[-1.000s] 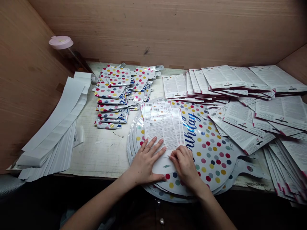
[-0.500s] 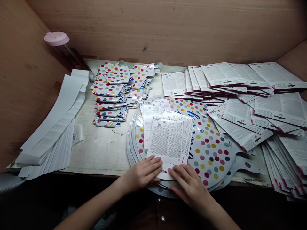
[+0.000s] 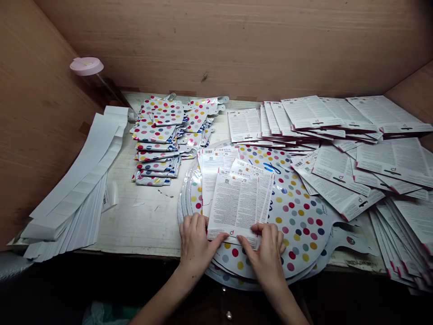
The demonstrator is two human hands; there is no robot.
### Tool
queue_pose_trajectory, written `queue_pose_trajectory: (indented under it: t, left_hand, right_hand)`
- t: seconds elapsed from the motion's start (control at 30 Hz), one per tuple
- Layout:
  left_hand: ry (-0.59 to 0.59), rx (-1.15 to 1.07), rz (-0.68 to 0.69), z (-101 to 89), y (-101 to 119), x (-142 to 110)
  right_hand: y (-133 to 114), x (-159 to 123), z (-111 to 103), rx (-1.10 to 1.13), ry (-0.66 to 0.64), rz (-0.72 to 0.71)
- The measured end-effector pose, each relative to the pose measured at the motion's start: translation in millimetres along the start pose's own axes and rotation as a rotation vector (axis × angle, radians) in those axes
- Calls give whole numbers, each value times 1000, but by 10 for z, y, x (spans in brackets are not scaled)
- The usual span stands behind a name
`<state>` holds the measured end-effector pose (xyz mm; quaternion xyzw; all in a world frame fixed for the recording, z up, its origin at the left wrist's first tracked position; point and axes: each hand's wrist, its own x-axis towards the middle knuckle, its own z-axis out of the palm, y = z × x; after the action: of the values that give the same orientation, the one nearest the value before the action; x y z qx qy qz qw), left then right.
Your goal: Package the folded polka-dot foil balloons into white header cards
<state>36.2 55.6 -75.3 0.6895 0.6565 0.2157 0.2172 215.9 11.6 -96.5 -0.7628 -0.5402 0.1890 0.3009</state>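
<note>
A white printed paper packet lies on the polka-dot foil balloons, its bottom edge folded over with a small logo showing. My left hand grips the packet's lower left corner, thumb on the folded edge and fingers along the side. At the lower right corner, my right hand pinches the same edge between thumb and curled fingers. More printed packets lie beneath and behind it. The flat round balloons are stacked, with blue lettering partly covered by the packets.
Folded polka-dot balloons are piled at back left. White paper strips fan out on the left, near a pink-lidded bottle. Many printed packets spread over the right side. Wooden panels enclose the table.
The top packet has shifted down and its lower flap with the hang hole has been folded over. My hands have moved from the flap to the two lower corners.
</note>
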Motion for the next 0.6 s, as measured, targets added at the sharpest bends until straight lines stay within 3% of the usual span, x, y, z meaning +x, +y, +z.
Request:
queue_pose_trajectory:
  t: [0.1,0.17,0.23,0.33,0.4,0.47,0.53,0.6]
  left_hand:
    - [-214,-508,-118,-104,102,-14]
    - [-258,-799,-172,-146,224,24]
    - [-251,-946,-164,-156,362,122]
    - [-252,-1052,-136,-124,502,335]
    - [-263,-1013,-135,-88,501,470]
    - [-210,-788,-119,-48,435,579]
    - [-65,-419,-92,-6,353,672]
    - [65,-103,-67,37,307,768]
  right_hand:
    - [-92,60,-66,310,44,91]
    - [-182,191,-171,655,-84,221]
    - [-278,366,-281,943,-266,330]
    - [-389,614,-368,1092,-308,312]
    - [-407,775,-406,1110,-275,252]
    - [-355,1018,-521,1040,-220,221]
    - [-226,1418,-780,837,-26,161]
    - [-37,1963,-1158,572,251,2]
